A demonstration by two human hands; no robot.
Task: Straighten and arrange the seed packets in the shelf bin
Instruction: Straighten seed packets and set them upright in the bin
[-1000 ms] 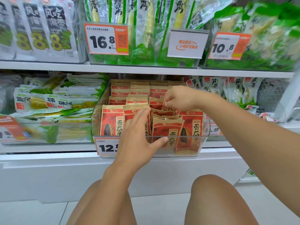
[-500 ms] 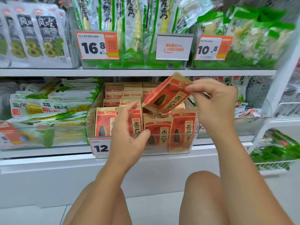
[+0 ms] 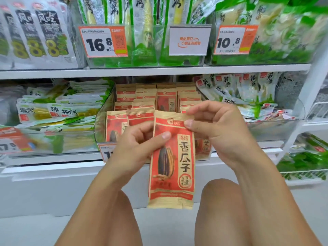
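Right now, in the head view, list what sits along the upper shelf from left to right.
White seaweed packs → 16.8 price tag → green bamboo shoot packs → white restock sign → 10.8 price tag → green vegetable packs.

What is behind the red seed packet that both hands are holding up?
Behind the held packet, the clear bin holds upright rows of seed packets. The packet and both hands, left and right, cover the bin's front middle.
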